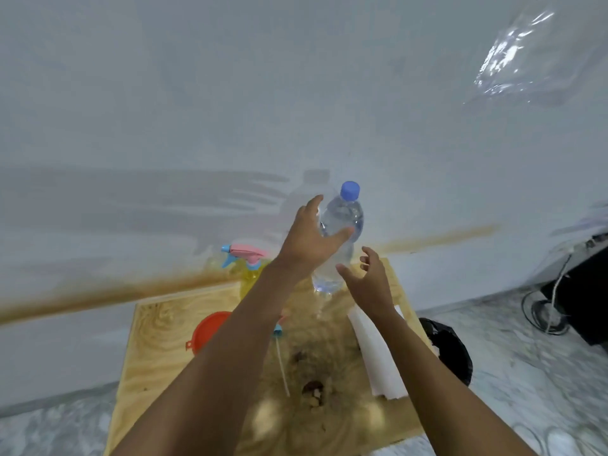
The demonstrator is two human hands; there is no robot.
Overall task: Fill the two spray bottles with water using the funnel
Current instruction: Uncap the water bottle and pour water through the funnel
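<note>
A: Where is the water bottle (340, 236)?

B: Upright above the far end of the worktop (158, 337), blue cap on top. The left hand (309, 240) grips its upper body, fingers (342, 233) wrapped around the front and thumb behind.

A: And the right hand (370, 284)?

B: Just right of the bottle's lower half, fingers spread open, holding nothing and not touching it.

A: The spray bottles?

B: A yellow spray bottle (248, 274) with a pink and blue trigger stands left of the water bottle. A loose trigger tube (283, 366) lies nearer than it. An orange funnel (205, 332) sits left of that, a white paper roll (375, 353) to the right.
</note>
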